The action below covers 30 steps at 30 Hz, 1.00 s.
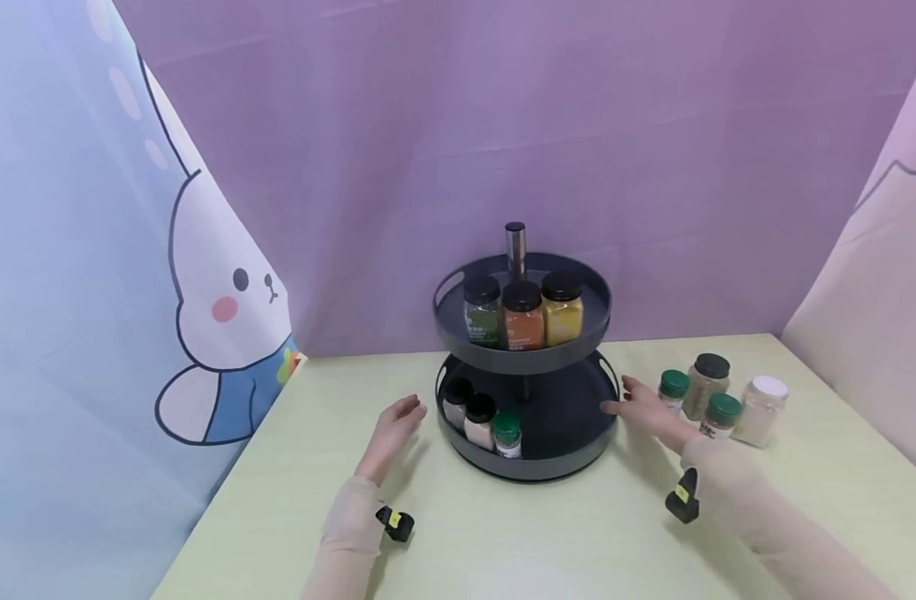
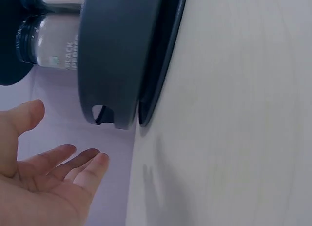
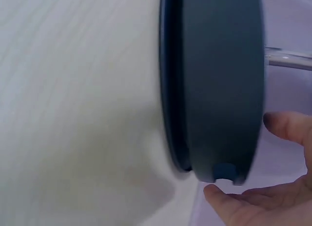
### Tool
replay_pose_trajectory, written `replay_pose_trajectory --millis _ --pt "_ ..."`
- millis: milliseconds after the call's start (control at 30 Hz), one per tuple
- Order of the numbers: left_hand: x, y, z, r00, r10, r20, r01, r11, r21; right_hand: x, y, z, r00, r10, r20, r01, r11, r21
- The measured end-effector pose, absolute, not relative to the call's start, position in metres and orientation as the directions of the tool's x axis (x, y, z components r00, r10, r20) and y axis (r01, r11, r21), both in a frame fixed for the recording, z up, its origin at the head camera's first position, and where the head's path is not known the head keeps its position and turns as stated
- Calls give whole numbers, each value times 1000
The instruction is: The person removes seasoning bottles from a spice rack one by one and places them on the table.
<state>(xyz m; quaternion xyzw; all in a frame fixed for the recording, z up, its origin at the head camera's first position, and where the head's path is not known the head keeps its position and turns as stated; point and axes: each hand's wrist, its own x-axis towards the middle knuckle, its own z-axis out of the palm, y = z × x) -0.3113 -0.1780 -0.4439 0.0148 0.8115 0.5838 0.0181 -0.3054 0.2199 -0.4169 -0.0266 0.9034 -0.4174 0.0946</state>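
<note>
A dark grey two-tier turntable rack (image 1: pixel 536 360) with a metal post stands on the table. Left of its lower tray, my left hand (image 1: pixel 394 425) hovers with fingers loosely extended and nothing held. The same hand (image 2: pixel 53 182) shows in the left wrist view, apart from the tray's handle cutout. At the lower tray's right side is my right hand (image 1: pixel 645 408), its thumb by the rim and straight fingers outside. In the right wrist view, the right hand (image 3: pixel 273 196) has fingertips right beside the tray's handle cutout (image 3: pixel 225 171).
The upper tier carries a green jar (image 1: pixel 483 321), an orange jar (image 1: pixel 523 327) and a yellow jar (image 1: pixel 563 317). Two black-capped jars and a green-capped jar (image 1: pixel 508 437) stand in the lower tray. Right of the rack are several more jars, including a white-capped one (image 1: pixel 761 412). Curtains hang behind.
</note>
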Motion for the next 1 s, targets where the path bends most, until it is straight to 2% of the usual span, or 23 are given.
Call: replay_pose_trajectory --millis 200,500,800,1000 --pt "-304 -182 -440 -998 61 -11 11 356 934 -315 216 -428 -975 -136 -176 58 609 -791" --pt "-295 -181 -434 -995 102 -10 26 338 941 -321 222 -439 -975 -145 -170 51 595 -802" --pt "-301 -179 -444 -993 120 11 52 346 937 -319 222 -441 -966 -155 -206 84 566 -820" --pt "-306 -173 -440 -988 152 35 89 365 927 -316 226 -444 -963 -199 -184 48 542 -839"
